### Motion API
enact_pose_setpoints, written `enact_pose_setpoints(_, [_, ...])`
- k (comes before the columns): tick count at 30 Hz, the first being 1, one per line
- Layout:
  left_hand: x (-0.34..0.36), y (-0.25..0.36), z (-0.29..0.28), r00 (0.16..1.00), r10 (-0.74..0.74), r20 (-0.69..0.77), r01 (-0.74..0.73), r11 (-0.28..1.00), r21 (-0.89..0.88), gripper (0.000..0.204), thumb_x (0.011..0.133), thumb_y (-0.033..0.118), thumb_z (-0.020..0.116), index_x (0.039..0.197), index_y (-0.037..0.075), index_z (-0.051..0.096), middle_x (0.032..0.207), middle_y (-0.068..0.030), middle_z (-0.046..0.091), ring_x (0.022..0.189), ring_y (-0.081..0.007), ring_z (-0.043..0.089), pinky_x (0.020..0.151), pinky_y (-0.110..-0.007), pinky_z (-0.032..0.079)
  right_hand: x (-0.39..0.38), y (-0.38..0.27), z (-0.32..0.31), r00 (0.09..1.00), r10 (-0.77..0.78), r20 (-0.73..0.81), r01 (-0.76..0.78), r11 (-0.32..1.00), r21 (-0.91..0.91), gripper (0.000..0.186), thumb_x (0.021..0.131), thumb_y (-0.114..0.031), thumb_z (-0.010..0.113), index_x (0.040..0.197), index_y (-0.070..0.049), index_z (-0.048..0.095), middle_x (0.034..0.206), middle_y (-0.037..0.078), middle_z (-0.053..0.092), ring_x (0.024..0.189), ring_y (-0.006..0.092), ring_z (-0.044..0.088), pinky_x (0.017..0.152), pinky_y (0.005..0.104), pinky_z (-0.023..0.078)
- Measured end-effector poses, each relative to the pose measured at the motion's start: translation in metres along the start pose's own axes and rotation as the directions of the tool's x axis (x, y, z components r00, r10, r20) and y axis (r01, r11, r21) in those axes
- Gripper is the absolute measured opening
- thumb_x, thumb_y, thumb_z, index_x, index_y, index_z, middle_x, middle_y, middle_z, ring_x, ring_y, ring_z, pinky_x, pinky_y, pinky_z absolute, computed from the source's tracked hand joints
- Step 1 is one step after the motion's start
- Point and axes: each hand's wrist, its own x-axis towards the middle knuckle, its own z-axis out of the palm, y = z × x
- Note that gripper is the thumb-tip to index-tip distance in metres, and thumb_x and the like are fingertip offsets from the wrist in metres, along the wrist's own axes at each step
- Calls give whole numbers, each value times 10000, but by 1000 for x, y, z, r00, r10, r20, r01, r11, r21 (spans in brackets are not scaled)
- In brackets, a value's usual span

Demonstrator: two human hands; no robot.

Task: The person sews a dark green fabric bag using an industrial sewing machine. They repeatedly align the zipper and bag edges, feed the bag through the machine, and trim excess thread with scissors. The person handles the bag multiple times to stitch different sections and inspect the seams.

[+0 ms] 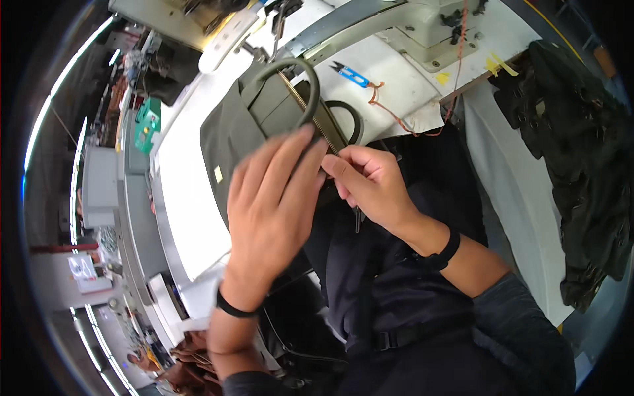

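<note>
Olive-drab fabric piece (231,132) lies on the white sewing table (191,218), its near edge drawn toward the person's lap, with a metal-toothed zipper (310,109) running diagonally across it and a curved olive strap (310,79) looping over its far end. The left hand (274,204) lies flat with fingers spread over the fabric and zipper, pressing rather than gripping. The right hand (370,185) is pinched closed on the near end of the zipper, thumb against forefinger. Bare table surface stretches to the left of the fabric out to the table's curved left edge. On the far side stands a white sewing machine (429,30), and blue thread snips (350,74) lie just right of the strap, an orange cord (396,112) trailing beside them. To the right, past the table's edge, a heap of dark fabric pieces (581,165) rests well apart from the hands. Near the hands, the person's dark clothing fills the space below.
</note>
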Motion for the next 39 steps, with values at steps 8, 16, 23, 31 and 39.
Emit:
enact_pose_setpoints(8, [56,-35,-27,986,91,142,-134,932,337,444,847,217,831,1254,89,710,1415,-110,623,1316,-343,579,1118,-513,458,7,10,-5,990,-137,18,138,990,-40,321,1070,-250,679,828,-42,641,658,-56,528,604,6,457,541,222,366])
enact_pose_setpoints(16, [-28,-45,-38,980,-184,76,138,905,403,373,911,233,811,1244,90,721,1358,-130,656,1255,-342,643,1134,-550,440,8,1,-8,979,-156,133,159,987,-11,351,1087,-254,646,831,-17,606,688,-11,525,610,37,451,569,255,419])
enact_pose_setpoints(23, [-6,6,-2,946,-266,188,190,920,344,790,1028,720,400,1545,147,567,1574,-139,537,1381,-308,514,1226,-513,183,3,-17,6,990,57,126,-95,942,323,351,1100,-244,616,812,-44,633,707,-26,577,590,26,503,545,217,391])
enact_pose_setpoints(31, [-7,-13,4,946,-280,165,225,930,290,816,1039,770,255,1498,214,636,1520,-68,603,1395,-259,507,1250,-490,139,1,-26,6,993,18,116,-40,980,196,366,1094,-180,618,759,-32,602,637,-17,552,568,27,483,570,245,431])
enact_pose_setpoints(39, [-2,-31,13,917,-351,191,295,917,268,855,1006,808,269,1503,215,632,1508,-65,605,1420,-261,483,1262,-504,123,21,-29,11,996,36,81,-42,997,66,375,1086,-158,626,736,-32,585,626,-13,554,556,27,479,533,234,403])
